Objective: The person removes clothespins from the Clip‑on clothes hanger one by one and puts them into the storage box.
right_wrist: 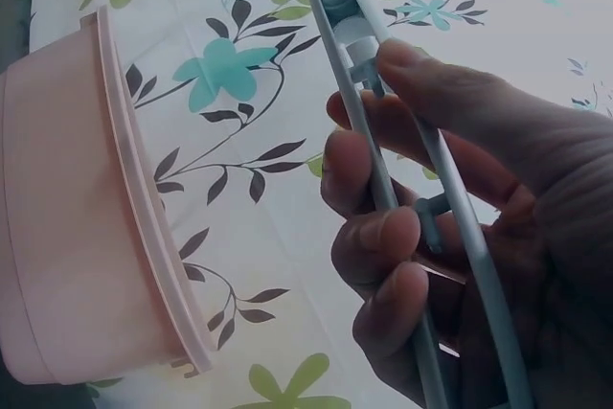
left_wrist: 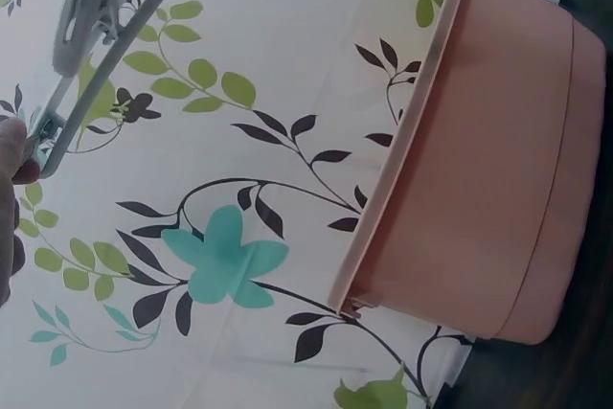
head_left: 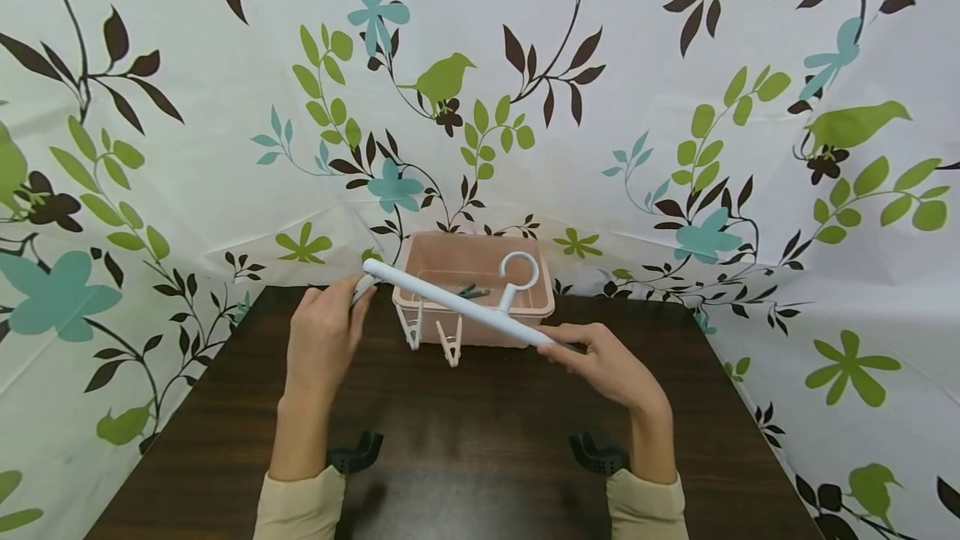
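Observation:
A pale blue-white clip hanger point(head_left: 457, 303) with a round hook point(head_left: 537, 271) is held slanted in the air, overlapping a pink plastic bin in the head view. My left hand point(head_left: 324, 336) pinches its raised end, where a grey clip point(head_left: 364, 286) shows. Two white clips point(head_left: 451, 343) dangle below the bar. At the lower end, my right hand point(head_left: 603, 363) grips the hanger. Seen from the right wrist, curled fingers point(right_wrist: 378, 237) and the thumb go round two parallel rails point(right_wrist: 466, 227). The left wrist view shows another clip point(left_wrist: 84, 11) on the hanger's frame.
The pink bin point(head_left: 480, 332) stands at the back of the dark wooden table point(head_left: 465, 440), against a patterned cloth point(head_left: 480, 90). Small dark green-grey pieces point(head_left: 471, 292) lie inside it. Black straps or mounts point(head_left: 358, 452) sit at both wrists.

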Demonstrator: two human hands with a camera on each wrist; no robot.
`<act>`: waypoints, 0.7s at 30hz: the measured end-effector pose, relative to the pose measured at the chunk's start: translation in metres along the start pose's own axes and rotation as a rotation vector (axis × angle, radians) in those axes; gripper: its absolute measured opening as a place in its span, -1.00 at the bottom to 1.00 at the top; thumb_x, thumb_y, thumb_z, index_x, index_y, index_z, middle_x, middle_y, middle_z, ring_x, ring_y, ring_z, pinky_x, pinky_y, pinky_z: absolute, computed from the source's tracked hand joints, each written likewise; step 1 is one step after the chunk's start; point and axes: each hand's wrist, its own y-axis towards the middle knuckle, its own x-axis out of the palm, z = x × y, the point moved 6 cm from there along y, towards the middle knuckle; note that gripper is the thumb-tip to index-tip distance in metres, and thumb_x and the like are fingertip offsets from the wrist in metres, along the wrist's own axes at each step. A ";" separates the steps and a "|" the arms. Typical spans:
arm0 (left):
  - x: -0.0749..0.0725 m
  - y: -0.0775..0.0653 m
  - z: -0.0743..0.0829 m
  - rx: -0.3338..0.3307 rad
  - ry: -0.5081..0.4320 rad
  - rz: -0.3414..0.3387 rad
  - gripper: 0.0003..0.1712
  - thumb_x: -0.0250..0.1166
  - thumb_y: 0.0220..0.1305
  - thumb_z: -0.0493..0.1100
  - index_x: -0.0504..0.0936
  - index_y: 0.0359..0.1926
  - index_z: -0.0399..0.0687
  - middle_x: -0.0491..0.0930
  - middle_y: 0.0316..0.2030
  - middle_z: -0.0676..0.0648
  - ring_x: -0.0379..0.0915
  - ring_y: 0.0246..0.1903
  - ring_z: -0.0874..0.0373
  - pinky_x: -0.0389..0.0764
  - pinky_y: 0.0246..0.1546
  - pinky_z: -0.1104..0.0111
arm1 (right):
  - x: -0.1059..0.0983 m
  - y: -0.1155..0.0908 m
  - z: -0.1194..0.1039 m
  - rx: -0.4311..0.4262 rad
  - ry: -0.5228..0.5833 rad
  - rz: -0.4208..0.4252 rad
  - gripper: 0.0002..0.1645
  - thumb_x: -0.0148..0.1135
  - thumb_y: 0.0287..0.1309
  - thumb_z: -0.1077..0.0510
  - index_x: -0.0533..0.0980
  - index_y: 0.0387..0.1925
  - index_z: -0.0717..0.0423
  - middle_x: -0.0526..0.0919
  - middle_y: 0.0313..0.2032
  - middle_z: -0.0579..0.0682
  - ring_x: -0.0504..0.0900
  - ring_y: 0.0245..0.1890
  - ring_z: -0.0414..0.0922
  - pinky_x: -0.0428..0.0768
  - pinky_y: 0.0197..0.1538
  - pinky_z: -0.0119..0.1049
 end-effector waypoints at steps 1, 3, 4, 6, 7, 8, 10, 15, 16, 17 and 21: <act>0.000 0.000 -0.001 -0.015 -0.004 0.011 -0.71 0.35 0.53 -0.17 0.67 0.03 -0.36 0.80 -0.24 -0.29 0.74 -0.40 -0.16 0.52 -0.34 0.05 | -0.001 -0.001 0.000 -0.005 0.002 0.005 -0.58 0.33 0.52 0.00 0.68 0.32 -0.10 0.69 -0.23 0.01 0.51 -0.47 -0.21 0.50 -0.40 -0.33; -0.002 0.000 -0.003 -0.055 -0.013 0.032 -0.71 0.34 0.55 -0.16 0.68 0.04 -0.34 0.81 -0.23 -0.28 0.73 -0.39 -0.17 0.52 -0.32 0.03 | -0.002 -0.002 -0.001 -0.014 0.003 0.019 -0.59 0.33 0.52 0.00 0.69 0.31 -0.11 0.70 -0.20 0.00 0.54 -0.45 -0.18 0.54 -0.38 -0.32; -0.002 0.000 -0.005 -0.080 -0.023 0.044 -0.72 0.35 0.54 -0.17 0.68 0.05 -0.33 0.81 -0.22 -0.28 0.71 -0.41 -0.18 0.51 -0.33 0.01 | -0.003 -0.002 -0.001 -0.015 0.004 0.030 -0.59 0.33 0.52 -0.01 0.69 0.31 -0.13 0.71 -0.20 0.01 0.55 -0.43 -0.16 0.56 -0.36 -0.32; -0.004 -0.001 -0.008 -0.132 -0.040 0.060 -0.75 0.35 0.54 -0.21 0.69 0.08 -0.30 0.80 -0.18 -0.28 0.64 -0.45 -0.22 0.51 -0.36 -0.03 | -0.005 -0.003 -0.001 -0.014 0.005 0.058 -0.59 0.33 0.52 -0.03 0.68 0.31 -0.17 0.73 -0.18 -0.01 0.58 -0.39 -0.13 0.60 -0.32 -0.30; -0.004 -0.001 -0.010 -0.155 -0.050 0.062 -0.75 0.35 0.53 -0.23 0.69 0.10 -0.29 0.80 -0.16 -0.29 0.61 -0.46 -0.23 0.52 -0.38 -0.05 | -0.007 -0.003 -0.001 -0.010 0.008 0.075 -0.59 0.34 0.52 -0.03 0.68 0.32 -0.18 0.74 -0.15 -0.02 0.60 -0.36 -0.11 0.61 -0.29 -0.29; -0.004 0.000 -0.012 -0.178 -0.065 0.059 -0.75 0.35 0.53 -0.26 0.68 0.13 -0.29 0.79 -0.13 -0.29 0.61 -0.45 -0.25 0.54 -0.39 -0.07 | -0.009 -0.004 -0.001 -0.006 0.013 0.094 -0.59 0.34 0.52 -0.04 0.68 0.31 -0.19 0.74 -0.15 -0.02 0.61 -0.34 -0.09 0.61 -0.28 -0.28; -0.003 -0.001 -0.016 -0.236 -0.106 0.033 -0.73 0.32 0.55 -0.29 0.66 0.18 -0.26 0.76 -0.07 -0.30 0.62 -0.38 -0.27 0.58 -0.36 -0.12 | -0.013 -0.005 0.001 0.008 0.024 0.136 -0.58 0.35 0.51 -0.05 0.67 0.32 -0.22 0.74 -0.15 -0.02 0.61 -0.31 -0.07 0.60 -0.28 -0.27; 0.011 -0.008 -0.027 -0.391 -0.219 -0.115 -0.63 0.16 0.67 -0.19 0.57 0.34 -0.22 0.67 0.15 -0.32 0.65 0.02 -0.28 0.60 -0.04 -0.22 | -0.022 -0.007 0.003 0.018 0.059 0.230 -0.57 0.38 0.49 -0.03 0.67 0.32 -0.19 0.73 -0.16 -0.03 0.60 -0.29 -0.11 0.58 -0.30 -0.29; 0.014 -0.009 -0.028 -0.415 -0.237 -0.145 -0.60 0.12 0.70 -0.15 0.55 0.38 -0.21 0.64 0.20 -0.31 0.63 0.09 -0.28 0.57 0.03 -0.24 | -0.023 -0.007 0.003 0.016 0.066 0.242 -0.57 0.38 0.48 -0.02 0.67 0.31 -0.19 0.73 -0.17 -0.03 0.60 -0.29 -0.11 0.58 -0.31 -0.29; 0.017 -0.010 -0.030 -0.434 -0.251 -0.172 -0.57 0.08 0.72 -0.10 0.54 0.40 -0.20 0.62 0.23 -0.30 0.60 0.14 -0.28 0.55 0.08 -0.25 | -0.024 -0.008 0.003 0.012 0.070 0.252 -0.58 0.38 0.48 -0.01 0.68 0.31 -0.19 0.74 -0.17 -0.03 0.60 -0.29 -0.12 0.58 -0.30 -0.29; 0.030 -0.008 -0.031 -0.443 -0.252 -0.252 -0.50 -0.03 0.75 -0.03 0.52 0.44 -0.19 0.60 0.21 -0.27 0.57 0.12 -0.23 0.53 0.09 -0.21 | -0.027 -0.008 0.003 -0.009 0.082 0.266 -0.59 0.38 0.49 0.01 0.68 0.30 -0.25 0.74 -0.17 -0.05 0.59 -0.30 -0.11 0.58 -0.29 -0.28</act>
